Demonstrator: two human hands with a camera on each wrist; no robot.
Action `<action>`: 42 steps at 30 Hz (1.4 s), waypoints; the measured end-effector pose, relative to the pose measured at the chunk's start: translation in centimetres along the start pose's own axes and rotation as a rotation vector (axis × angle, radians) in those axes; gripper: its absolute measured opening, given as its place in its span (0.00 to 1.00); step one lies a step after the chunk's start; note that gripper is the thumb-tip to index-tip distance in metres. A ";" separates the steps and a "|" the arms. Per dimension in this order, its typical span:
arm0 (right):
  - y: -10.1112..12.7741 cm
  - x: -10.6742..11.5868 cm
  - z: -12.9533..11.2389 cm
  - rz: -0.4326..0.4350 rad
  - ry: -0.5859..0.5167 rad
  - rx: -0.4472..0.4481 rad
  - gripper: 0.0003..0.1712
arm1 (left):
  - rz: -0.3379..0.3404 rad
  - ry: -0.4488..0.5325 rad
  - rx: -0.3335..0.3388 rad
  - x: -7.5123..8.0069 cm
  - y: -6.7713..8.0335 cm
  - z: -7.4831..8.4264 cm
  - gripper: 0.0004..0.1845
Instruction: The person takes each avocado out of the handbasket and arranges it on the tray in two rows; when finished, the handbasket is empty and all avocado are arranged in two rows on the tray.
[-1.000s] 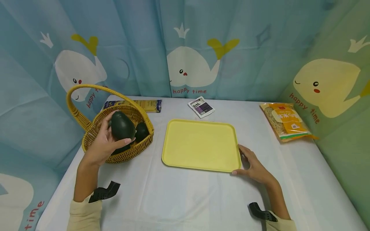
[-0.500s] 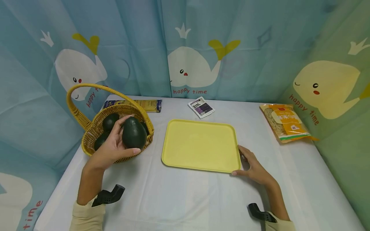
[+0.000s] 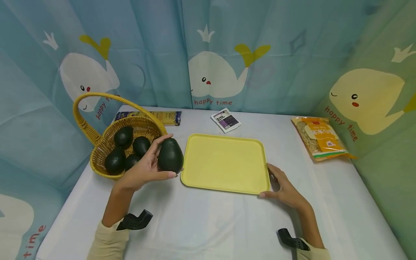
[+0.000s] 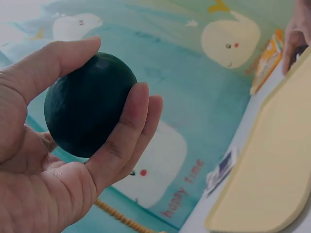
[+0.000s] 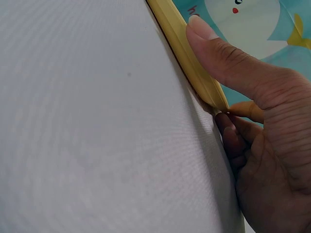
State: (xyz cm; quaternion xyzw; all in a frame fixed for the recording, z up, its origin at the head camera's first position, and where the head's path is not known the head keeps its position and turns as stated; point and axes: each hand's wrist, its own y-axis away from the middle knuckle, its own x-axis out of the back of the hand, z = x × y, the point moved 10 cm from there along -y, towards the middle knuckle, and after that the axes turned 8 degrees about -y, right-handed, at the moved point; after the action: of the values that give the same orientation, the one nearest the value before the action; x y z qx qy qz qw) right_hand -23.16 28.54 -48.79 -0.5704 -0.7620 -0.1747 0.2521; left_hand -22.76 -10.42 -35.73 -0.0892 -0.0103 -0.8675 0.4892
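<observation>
Carried out of the wicker basket since the earlier frames, the dark green avocado now hangs just beside the left edge of the yellow tray, above the bench. It is smooth, matte and egg-shaped. The left hand has its grip clamped on it, thumb on one side and fingers curled round the other, as the left wrist view shows. The right hand has kept its place at the tray's near right corner, thumb pressed on the rim and fingers tucked beneath.

Four more avocados lie in the woven, round basket with its arched handle. One tray, flat plastic with rounded corners, sits mid-bench. Three packets lie toward the back: a long one behind the basket, a small white and purple one, and an orange noodle bag at right.

A white cloth covers the bench. Blue and green curtains printed with whales enclose it.
</observation>
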 end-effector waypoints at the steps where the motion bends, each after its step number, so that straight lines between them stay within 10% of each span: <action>1: 0.0 0.0 0.0 0.001 -0.002 -0.004 0.64 | -0.008 0.002 -0.001 -0.2 -0.2 -0.1 0.56; 24: 0.0 0.0 0.2 0.001 0.004 -0.003 0.65 | -0.119 -0.173 0.259 -4.1 -6.7 -9.7 0.58; 42: 0.0 0.1 0.2 -0.003 0.002 -0.005 0.66 | -0.122 -0.211 0.312 -5.6 -10.7 -11.8 0.57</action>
State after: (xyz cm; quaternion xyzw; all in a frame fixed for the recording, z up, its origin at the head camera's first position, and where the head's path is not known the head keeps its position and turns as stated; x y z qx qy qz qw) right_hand -23.18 28.70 -48.93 -0.5698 -0.7620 -0.1777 0.2511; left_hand -30.79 -1.36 -47.54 -0.1020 -0.2013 -0.8693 0.4398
